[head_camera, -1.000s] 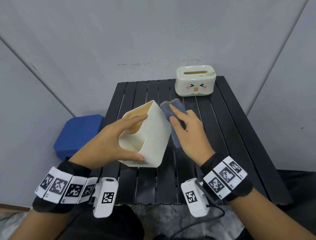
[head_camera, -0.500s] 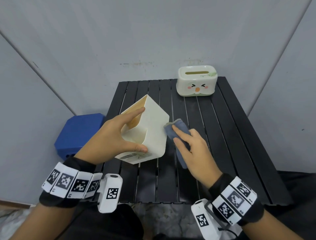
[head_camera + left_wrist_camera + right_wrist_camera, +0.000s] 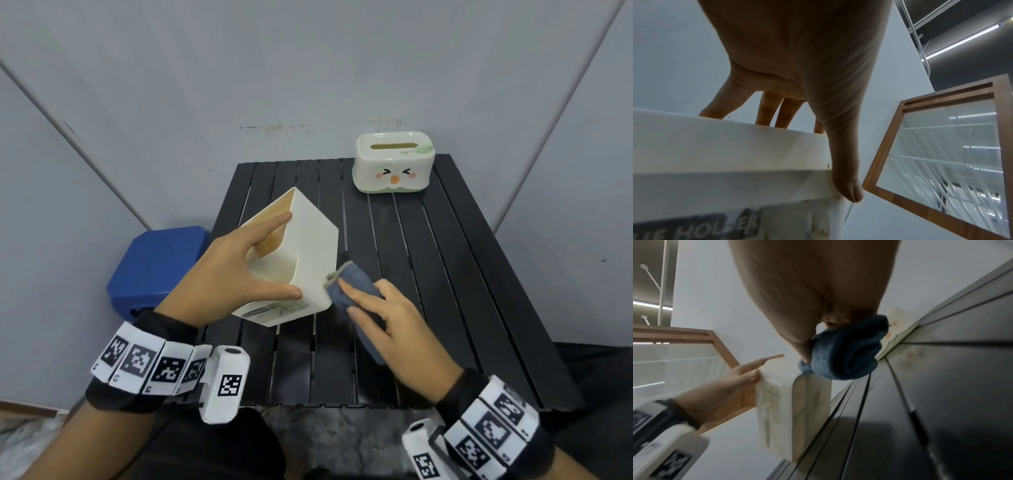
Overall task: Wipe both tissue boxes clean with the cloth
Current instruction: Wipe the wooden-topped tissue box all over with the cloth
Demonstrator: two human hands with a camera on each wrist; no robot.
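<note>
A plain cream tissue box (image 3: 315, 246) stands tilted on the black slatted table (image 3: 428, 274). My left hand (image 3: 287, 255) grips it, thumb on the near face and fingers over the upper rim. In the left wrist view the thumb (image 3: 846, 186) lies down the box (image 3: 725, 154) corner. My right hand (image 3: 359, 301) holds a bunched blue cloth (image 3: 349, 287) and presses it against the box's lower right corner. In the right wrist view the cloth (image 3: 844, 353) sits on the box (image 3: 801, 410) edge. A second tissue box (image 3: 394, 164), cream with a cartoon face, stands untouched at the far right.
A blue plastic stool (image 3: 154, 267) stands on the floor left of the table. Grey walls close in behind and on both sides. Bare slats lie between the two boxes and along the table's right side.
My right hand has drawn the cloth from the box's far upper corner down its right side to the near lower corner. The left hand keeps its grip on the tilted box.
</note>
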